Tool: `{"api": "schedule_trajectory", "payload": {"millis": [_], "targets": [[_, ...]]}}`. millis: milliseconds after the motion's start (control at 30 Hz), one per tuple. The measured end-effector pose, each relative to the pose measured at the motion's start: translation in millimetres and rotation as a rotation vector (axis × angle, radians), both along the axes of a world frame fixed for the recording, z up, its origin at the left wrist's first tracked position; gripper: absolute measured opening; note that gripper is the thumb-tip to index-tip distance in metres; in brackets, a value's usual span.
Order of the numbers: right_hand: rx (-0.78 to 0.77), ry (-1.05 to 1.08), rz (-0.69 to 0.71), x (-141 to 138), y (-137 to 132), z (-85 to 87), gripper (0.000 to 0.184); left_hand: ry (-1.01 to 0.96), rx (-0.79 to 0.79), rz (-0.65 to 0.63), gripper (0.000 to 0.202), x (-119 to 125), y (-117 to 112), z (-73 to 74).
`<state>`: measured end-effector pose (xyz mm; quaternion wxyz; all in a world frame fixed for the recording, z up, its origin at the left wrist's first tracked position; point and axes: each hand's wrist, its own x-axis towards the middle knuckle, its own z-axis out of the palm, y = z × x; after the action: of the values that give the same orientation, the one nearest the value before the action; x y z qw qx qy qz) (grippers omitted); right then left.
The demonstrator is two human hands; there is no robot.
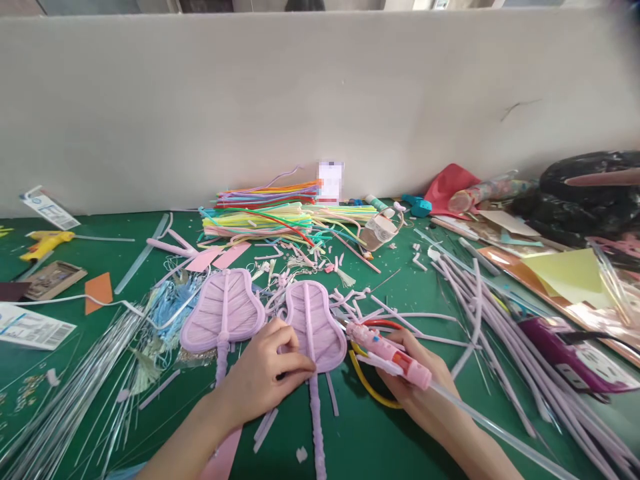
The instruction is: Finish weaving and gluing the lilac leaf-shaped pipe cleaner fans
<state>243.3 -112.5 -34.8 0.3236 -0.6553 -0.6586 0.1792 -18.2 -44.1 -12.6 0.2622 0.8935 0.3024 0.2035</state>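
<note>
My left hand [273,367] is closed, its thumb and fingertips pinching the lower edge of a lilac pipe-cleaner fan [320,327] where the wrapped handle [316,427] begins. In my right hand [415,373] is a pink hot glue gun [385,352], its nozzle pointing left toward the fan's right edge. A long clear glue stick [495,427] sticks out of the gun's back end. Pliers with a red and a yellow handle [370,387] lie partly hidden under the glue gun and right hand. A second lilac fan [225,313] lies to the left, its handle partly behind my left forearm.
Bundles of colored pipe cleaners [260,223] lie at the back before a pale partition [250,100]. Wire stems [95,380] spread at left, near a yellow glue gun [47,245]. Lilac stems [520,353], a purple pouch [565,353] and a black bag [580,193] crowd the right.
</note>
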Motion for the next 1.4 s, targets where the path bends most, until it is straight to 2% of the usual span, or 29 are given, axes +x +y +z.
{"api": "schedule_trajectory", "payload": {"millis": [233, 600, 767, 967, 1100, 1233, 1333, 1400], "targets": [[-0.021, 0.064, -0.022, -0.3, -0.7, -7.3, 0.017, -0.011, -0.013, 0.007, 0.016, 0.7, -0.4, -2.0], [-0.035, 0.105, -0.033, -2.1, 0.1, -4.1, 0.018, -0.003, -0.086, 0.019, 0.014, 2.0, 0.4, -2.8], [-0.026, 0.105, -0.041, -1.9, -0.1, -3.6, 0.016, -0.047, -0.071, 0.036, 0.019, -0.2, 0.0, -0.8], [-0.031, 0.073, -0.014, 1.2, -0.3, -3.8, 0.014, -0.011, -0.041, 0.007, 0.019, -0.9, -2.0, 3.3], [-0.023, 0.061, -0.022, 0.9, -0.5, -2.8, 0.013, -0.106, -0.085, 0.108, 0.026, -2.6, -0.5, 2.8], [-0.019, 0.036, -0.019, 0.8, 0.5, -1.2, 0.013, -0.177, -0.068, 0.284, 0.006, -2.9, 4.0, -2.2], [-0.015, 0.052, -0.016, 1.0, 1.0, -1.5, 0.012, -0.227, -0.06, 0.306, 0.017, -1.7, 7.0, -4.1], [-0.025, 0.071, -0.013, 1.1, 0.6, -2.6, 0.012, -0.256, -0.069, 0.295, 0.017, -1.3, 8.0, -3.7]]}}
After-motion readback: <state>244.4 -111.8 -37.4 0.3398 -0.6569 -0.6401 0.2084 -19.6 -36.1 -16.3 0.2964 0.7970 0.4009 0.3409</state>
